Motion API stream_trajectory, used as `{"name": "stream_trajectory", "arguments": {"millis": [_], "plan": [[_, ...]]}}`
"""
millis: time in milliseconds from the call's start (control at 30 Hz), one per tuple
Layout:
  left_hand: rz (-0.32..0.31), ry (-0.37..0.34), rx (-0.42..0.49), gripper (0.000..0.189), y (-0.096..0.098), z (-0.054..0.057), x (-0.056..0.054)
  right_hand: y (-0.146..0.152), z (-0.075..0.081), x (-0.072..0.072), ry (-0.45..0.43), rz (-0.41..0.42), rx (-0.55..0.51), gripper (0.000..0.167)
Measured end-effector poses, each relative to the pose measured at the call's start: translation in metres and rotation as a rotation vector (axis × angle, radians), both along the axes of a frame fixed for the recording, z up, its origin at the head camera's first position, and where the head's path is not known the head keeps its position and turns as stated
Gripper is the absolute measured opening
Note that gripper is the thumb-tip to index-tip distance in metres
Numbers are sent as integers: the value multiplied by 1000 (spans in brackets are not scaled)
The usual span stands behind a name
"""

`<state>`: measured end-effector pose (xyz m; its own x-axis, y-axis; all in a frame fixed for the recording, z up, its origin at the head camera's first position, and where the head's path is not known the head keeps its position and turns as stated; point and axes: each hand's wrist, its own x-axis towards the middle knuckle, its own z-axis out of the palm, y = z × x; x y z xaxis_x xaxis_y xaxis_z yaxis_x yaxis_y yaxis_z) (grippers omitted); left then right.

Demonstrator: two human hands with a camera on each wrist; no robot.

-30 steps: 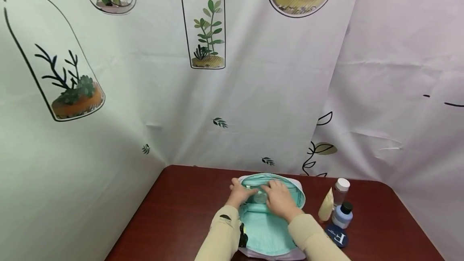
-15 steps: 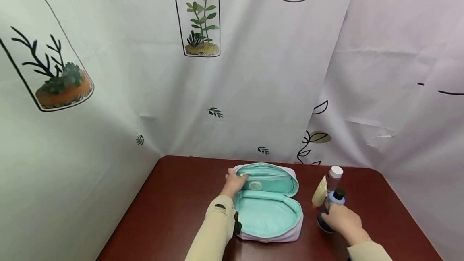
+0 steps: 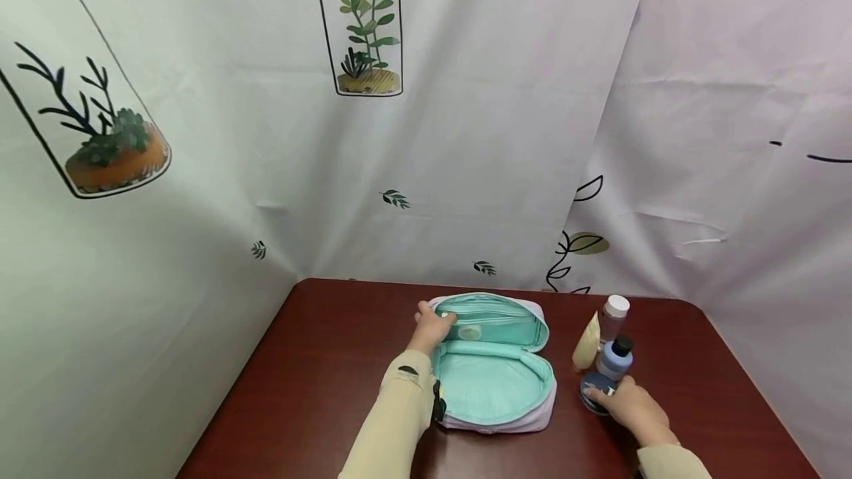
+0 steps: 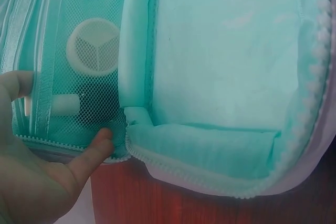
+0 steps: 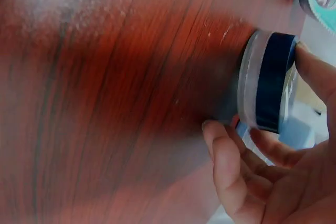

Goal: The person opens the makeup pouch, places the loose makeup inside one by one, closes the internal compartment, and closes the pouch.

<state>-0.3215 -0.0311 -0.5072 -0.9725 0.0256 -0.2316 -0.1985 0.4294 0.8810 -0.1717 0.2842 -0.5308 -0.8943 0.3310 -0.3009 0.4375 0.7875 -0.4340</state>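
Note:
A toiletry bag [image 3: 491, 388] with turquoise lining lies unzipped, its lid folded back. At the lid's left edge, my left hand [image 3: 433, 328] grips the rim, the thumb and a finger spread across the mesh pocket [image 4: 92, 1] in the left wrist view. Behind the mesh are a round white item [image 4: 95, 47] with a three-spoke pattern and a white-handled thing [image 4: 64, 105] with a dark end. Right of the bag, my right hand [image 3: 637, 411] pinches a round jar [image 5: 269, 81] with a dark blue lid between thumb and fingers, close over the table.
Just beyond the jar stand a blue bottle [image 3: 614, 361] with a black cap, a cream tube [image 3: 587, 346] and a clear bottle [image 3: 614, 316] with a white cap. The brown table [image 3: 339, 361] meets a printed cloth backdrop [image 3: 492, 168] behind.
My right hand has left the bag's mesh pocket, moved right to the jar and taken hold of it. My left hand stays at the lid's edge. The head view has shifted slightly.

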Motion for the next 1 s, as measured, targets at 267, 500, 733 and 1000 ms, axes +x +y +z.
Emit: {"name": "stream_trajectory", "arguments": {"millis": [267,500,733,1000], "plan": [[14,12,-5,73,0,-7,0,-16,11,-1,39,9,7,94],[73,33,12,78,6,-3,8,-54,56,-5,107,212,43,38],[103,58,-55,79,12,-3,5,-80,89,-40,269,348,105,35],[109,60,-59,81,11,-3,6,-103,97,-74,372,317,87,33]]}}
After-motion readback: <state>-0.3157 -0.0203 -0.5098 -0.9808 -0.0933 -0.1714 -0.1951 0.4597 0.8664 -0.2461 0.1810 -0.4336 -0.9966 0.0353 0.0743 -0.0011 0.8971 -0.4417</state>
